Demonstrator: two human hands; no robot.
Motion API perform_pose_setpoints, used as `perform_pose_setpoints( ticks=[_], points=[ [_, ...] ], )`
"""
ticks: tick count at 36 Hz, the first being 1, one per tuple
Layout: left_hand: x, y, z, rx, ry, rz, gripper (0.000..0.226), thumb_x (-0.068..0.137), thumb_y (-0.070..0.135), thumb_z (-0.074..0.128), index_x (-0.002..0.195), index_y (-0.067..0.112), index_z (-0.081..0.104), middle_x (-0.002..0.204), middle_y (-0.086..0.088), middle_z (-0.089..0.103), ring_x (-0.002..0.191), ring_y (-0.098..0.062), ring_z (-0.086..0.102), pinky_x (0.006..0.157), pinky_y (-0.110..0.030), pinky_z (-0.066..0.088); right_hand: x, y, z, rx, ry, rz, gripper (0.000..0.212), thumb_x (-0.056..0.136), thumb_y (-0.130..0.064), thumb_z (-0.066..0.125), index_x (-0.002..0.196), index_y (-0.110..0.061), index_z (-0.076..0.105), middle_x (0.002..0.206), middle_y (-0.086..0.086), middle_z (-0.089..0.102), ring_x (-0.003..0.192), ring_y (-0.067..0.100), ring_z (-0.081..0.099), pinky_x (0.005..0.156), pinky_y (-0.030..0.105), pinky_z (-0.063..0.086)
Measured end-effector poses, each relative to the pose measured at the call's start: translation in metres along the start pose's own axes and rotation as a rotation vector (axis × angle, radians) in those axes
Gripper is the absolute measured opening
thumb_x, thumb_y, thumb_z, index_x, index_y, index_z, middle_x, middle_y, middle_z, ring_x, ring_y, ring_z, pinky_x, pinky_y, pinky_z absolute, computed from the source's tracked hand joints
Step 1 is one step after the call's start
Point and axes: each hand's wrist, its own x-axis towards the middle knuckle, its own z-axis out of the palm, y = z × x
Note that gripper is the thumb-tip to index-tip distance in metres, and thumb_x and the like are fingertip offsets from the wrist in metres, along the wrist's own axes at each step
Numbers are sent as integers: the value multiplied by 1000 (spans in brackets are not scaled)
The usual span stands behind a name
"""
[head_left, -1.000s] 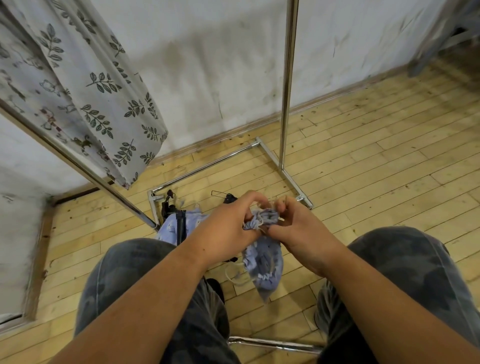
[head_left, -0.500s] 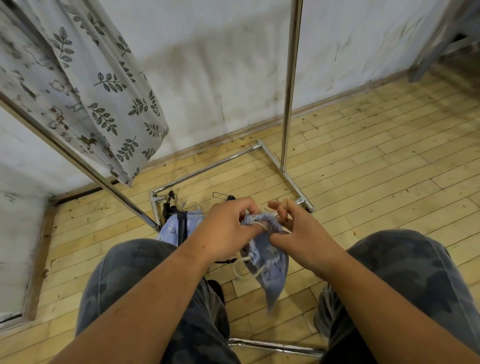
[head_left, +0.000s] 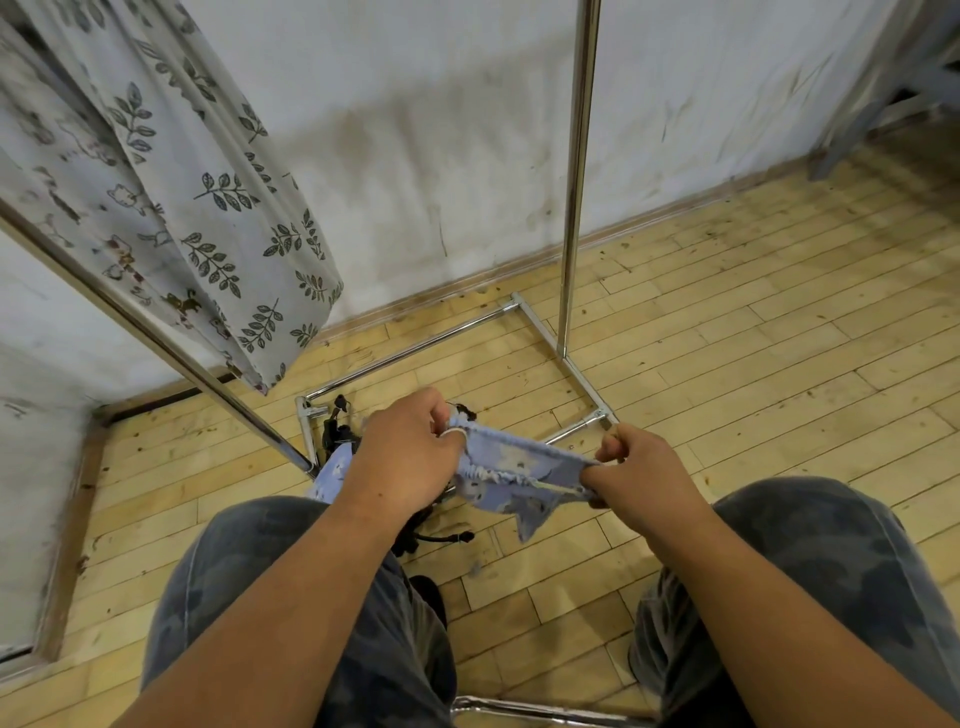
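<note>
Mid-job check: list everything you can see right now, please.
Small garment: one, pale blue print, held stretched at centre.
Cloth: one, same blue, floor beside rack base.
Hangers: count unclear, black, floor by the cloth.
Clothes rack: one, chrome, near wall.
Hanging fabric: one, pale leaf print, upper left.
Floor: one, yellow wood.
Wall: one, white, stained.
Trousers: one pair, grey camouflage, bottom.
Left hand: one, grips garment's left end.
Right hand: one, pinches its right end.

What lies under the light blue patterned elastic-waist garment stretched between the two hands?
Below the light blue patterned garment are the pale wooden plank floor and part of a black tangle of hangers. The left hand covers the rest of it.
</note>
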Motion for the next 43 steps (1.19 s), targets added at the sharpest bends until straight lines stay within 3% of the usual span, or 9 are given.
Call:
perform_pose_setpoints(
  ticks=[6,9,11,14,17,21,26,31,43],
  points=[
    [-9,1,-4,-50,-215,162,43,103,10,49,122,48,59,53,3,57,38,-12,32,43,-25,32,-1,-7,-2,148,37,-27,32,79,5,67,74,-15,42,76,9,54,70,21,48,62,37,46],
    [-13,6,-6,-80,-291,176,52,108,9,40,117,53,66,79,3,75,46,-22,51,44,-27,39,-1,-8,-2,137,41,-35,26,83,2,70,81,-11,48,83,10,62,70,18,55,60,32,50],
    [-13,10,-8,-128,-283,134,53,108,7,38,107,46,74,95,-5,77,54,-15,66,44,-23,42,-1,-6,-2,64,50,-42,21,86,-2,72,86,-6,51,86,10,63,72,19,54,60,32,50],
    [-13,12,-11,-209,-202,9,47,104,4,40,100,29,80,65,3,71,44,-2,58,45,-15,42,0,-3,-2,-67,60,-49,15,85,3,64,91,-8,55,92,16,66,74,23,55,58,38,52],
    [-13,9,-10,-227,-169,-74,45,102,0,43,103,22,82,70,-2,75,49,-2,65,50,-13,49,-2,-4,0,-150,47,-55,20,85,5,61,90,-13,54,89,15,66,74,24,57,66,49,59],
    [-15,3,-12,-216,-170,-118,41,101,1,46,103,21,82,73,3,74,53,-2,67,50,-12,48,-7,-11,2,-152,-21,-173,29,85,-13,75,84,-16,46,79,7,55,66,18,46,58,38,46],
    [-17,-3,-21,-332,-177,-184,37,102,5,49,106,24,80,82,-5,80,74,-21,78,73,-29,64,-31,-50,5,-41,26,-569,38,92,-28,70,74,-17,38,77,7,48,68,22,43,62,30,42],
    [-20,-10,-30,-431,-159,-228,33,102,5,51,113,20,78,96,-6,79,81,-28,79,86,-41,64,-34,-66,30,-117,-244,-571,29,105,-34,47,84,-15,52,75,7,55,64,12,44,59,23,37],
    [-4,-36,-88,-438,-284,-208,28,101,3,62,119,20,75,117,-3,73,85,-14,79,73,-20,62,10,-89,85,-656,-355,-688,22,110,-40,32,102,-23,43,83,-3,54,70,16,54,61,36,44]
  ],
)
